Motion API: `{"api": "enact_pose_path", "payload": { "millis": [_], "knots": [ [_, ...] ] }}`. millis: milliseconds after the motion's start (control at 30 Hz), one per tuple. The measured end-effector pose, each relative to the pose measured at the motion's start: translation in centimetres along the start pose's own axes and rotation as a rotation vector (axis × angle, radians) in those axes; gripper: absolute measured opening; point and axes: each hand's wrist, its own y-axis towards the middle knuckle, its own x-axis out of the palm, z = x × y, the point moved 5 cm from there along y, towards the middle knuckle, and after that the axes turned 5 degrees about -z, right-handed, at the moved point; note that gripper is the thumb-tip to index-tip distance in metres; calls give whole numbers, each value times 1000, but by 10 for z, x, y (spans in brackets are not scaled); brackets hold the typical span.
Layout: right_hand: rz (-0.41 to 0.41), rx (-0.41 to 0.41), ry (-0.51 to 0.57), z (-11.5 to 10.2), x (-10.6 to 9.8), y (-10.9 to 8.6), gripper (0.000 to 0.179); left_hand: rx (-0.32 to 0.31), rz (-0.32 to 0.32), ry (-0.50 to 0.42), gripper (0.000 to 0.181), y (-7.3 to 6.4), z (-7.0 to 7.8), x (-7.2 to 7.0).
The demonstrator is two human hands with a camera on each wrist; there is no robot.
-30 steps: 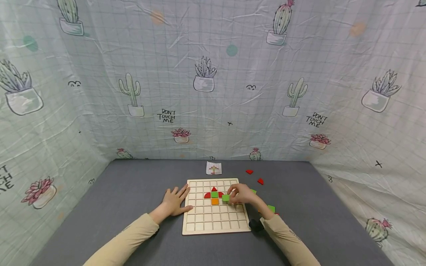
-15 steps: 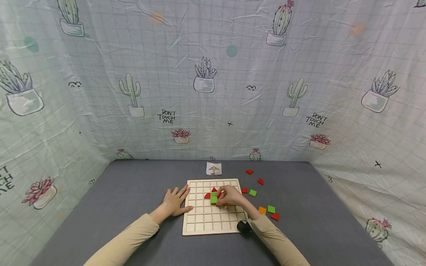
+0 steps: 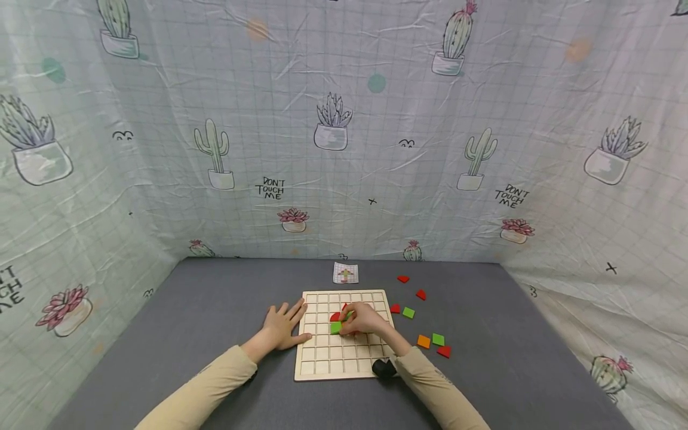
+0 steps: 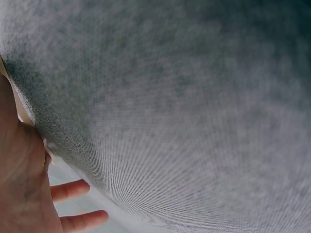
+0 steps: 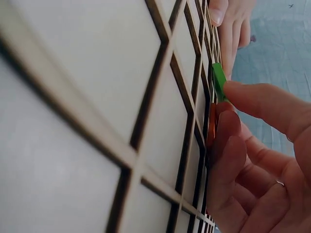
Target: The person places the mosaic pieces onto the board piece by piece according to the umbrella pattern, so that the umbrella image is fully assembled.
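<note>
My right hand (image 3: 363, 318) pinches a green square tile (image 3: 335, 328) between thumb and fingertips, low over the wooden grid board (image 3: 322, 364). In the right wrist view the green tile (image 5: 218, 80) stands tilted at the grid, beside an orange tile (image 5: 212, 124). A red quarter-round tile (image 3: 335, 316) lies in a cell just behind the held piece. Other placed pieces are mostly covered by the right hand. Fingers spread, my left hand (image 3: 280, 325) rests at the board's left edge. In the left wrist view the left hand (image 4: 29, 179) appears beside the grey cloth.
Right of the board lie loose red tiles (image 3: 421, 294), green tiles (image 3: 408, 313) and an orange tile (image 3: 423, 341). A small printed pattern card (image 3: 346, 273) lies behind the board. A cactus-print curtain (image 3: 344, 179) encloses the grey table (image 3: 242, 286) on three sides.
My right hand has carried the green tile leftward across the board, past the orange tile to the cell on its left. The left hand has stayed put.
</note>
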Motion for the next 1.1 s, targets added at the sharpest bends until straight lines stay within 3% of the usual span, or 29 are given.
{"api": "enact_pose_path", "payload": {
  "millis": [600, 833, 967, 1100],
  "knots": [
    [16, 120, 7, 3, 0, 5, 16, 8, 21, -1, 75, -1, 0, -1],
    [129, 86, -154, -5, 1, 4, 15, 13, 37, -9, 75, -2, 1, -2],
    [153, 86, -152, -9, 2, 3, 14, 13, 38, -12, 75, -2, 1, -2],
    [125, 69, -110, -8, 1, 2, 14, 11, 27, -9, 75, -2, 1, -2]
  ]
}}
